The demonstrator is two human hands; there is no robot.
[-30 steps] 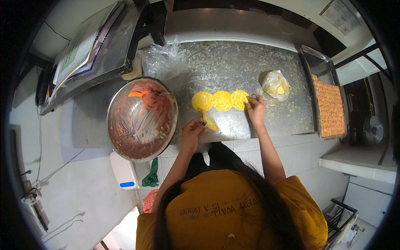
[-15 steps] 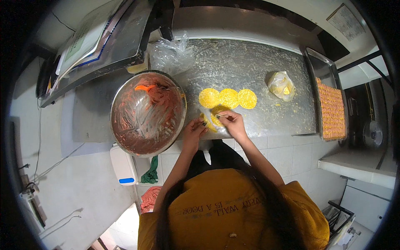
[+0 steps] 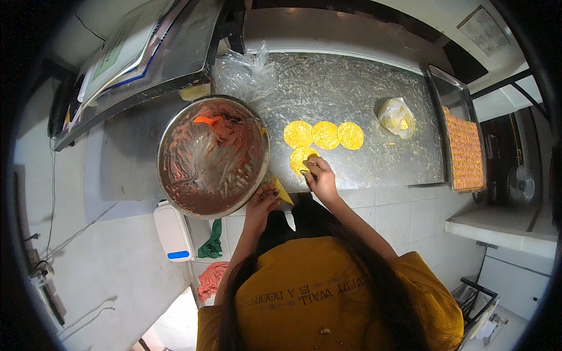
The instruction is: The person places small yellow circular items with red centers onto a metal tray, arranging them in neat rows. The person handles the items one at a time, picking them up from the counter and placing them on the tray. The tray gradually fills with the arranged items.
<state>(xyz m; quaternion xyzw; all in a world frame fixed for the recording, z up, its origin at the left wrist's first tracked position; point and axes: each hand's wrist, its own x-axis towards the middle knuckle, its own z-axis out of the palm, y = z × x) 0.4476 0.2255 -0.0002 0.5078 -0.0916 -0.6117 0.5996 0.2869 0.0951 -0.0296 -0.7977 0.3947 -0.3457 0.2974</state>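
Three thin yellow round wrappers (image 3: 325,135) lie in a row on the grey metal worktable, their edges meeting or slightly overlapping. Just in front of the row lies another yellow round wrapper (image 3: 300,158), almost flat. My right hand (image 3: 321,175) pinches that one at its right edge, fingers bent. At the table's near edge, beside the big bowl, my left hand (image 3: 264,200) is closed on a yellow wrapper (image 3: 281,191) that sticks out as a pointed shape. Whether it is one wrapper or several cannot be told.
A large steel bowl (image 3: 175,202) smeared with pinkish paste, an orange-handled tool (image 3: 206,120) inside, stands left. Behind it lies a clear plastic bag (image 3: 243,79). A bag with yellow pieces (image 3: 397,119) sits right. A metal tray (image 3: 451,90) of filled pieces stands at the right end.
My hands have moved apart: the left went down and left with its yellow wrapper. The wrapper by my right hand now lies spread on the table.
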